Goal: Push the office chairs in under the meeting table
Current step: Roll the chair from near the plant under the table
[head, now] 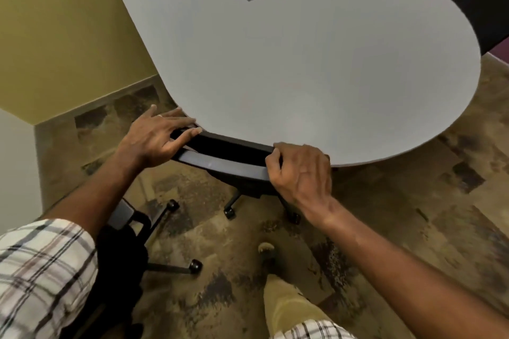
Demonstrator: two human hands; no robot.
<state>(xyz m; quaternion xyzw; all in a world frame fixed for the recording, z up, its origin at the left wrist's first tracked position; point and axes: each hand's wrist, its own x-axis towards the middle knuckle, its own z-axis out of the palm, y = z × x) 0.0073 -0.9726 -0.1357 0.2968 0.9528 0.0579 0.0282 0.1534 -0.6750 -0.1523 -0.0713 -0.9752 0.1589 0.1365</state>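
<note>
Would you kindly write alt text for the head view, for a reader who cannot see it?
The right hand grips and the left hand rests on the back of a black chair, at the rounded edge of a grey table. A second chair stands at lower left.

The meeting table (303, 63) has a pale grey top with a rounded near end. A black office chair (225, 155) sits tucked under that curve, with only its backrest top and castors showing. A second office chair (129, 231) stands on the carpet to its left, clear of the table.
</note>
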